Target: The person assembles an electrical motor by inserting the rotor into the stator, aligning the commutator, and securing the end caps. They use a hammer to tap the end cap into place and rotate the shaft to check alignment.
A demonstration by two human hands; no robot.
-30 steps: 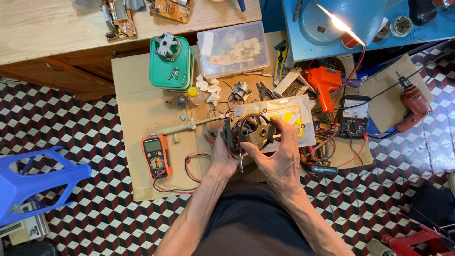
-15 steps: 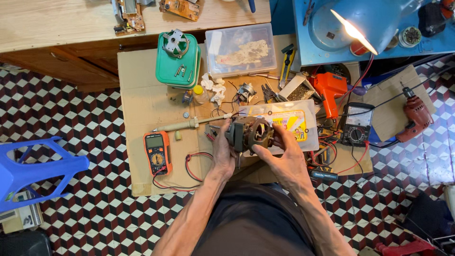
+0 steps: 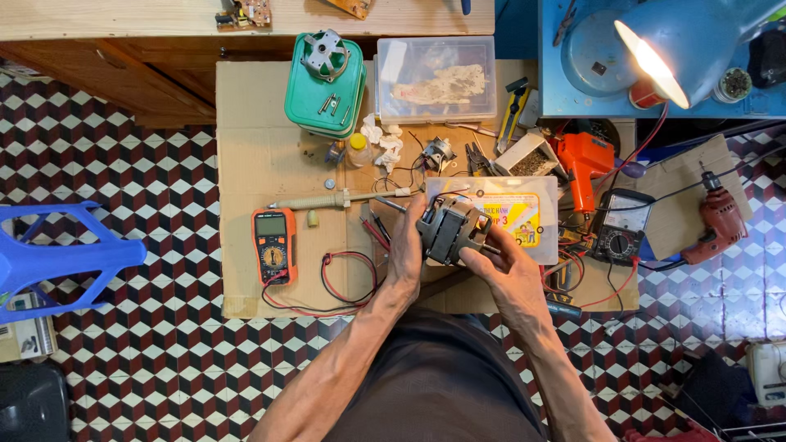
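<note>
Right now both hands grasp a small electric motor held above the near right part of the cardboard sheet, just over a clear plastic box with a yellow label. The left hand wraps the motor's left side; the right hand cups it from below and to the right, fingers closed around the body.

My judgement is that the main risk is a slip: the motor looks heavy and is held in the air, so a loosened grip could drop it onto the box lid or the red test leads near the front edge. Those leads run to the orange meter at the left and could snag a wrist. Thin wires on the motor could also tear if it is twisted.
</note>
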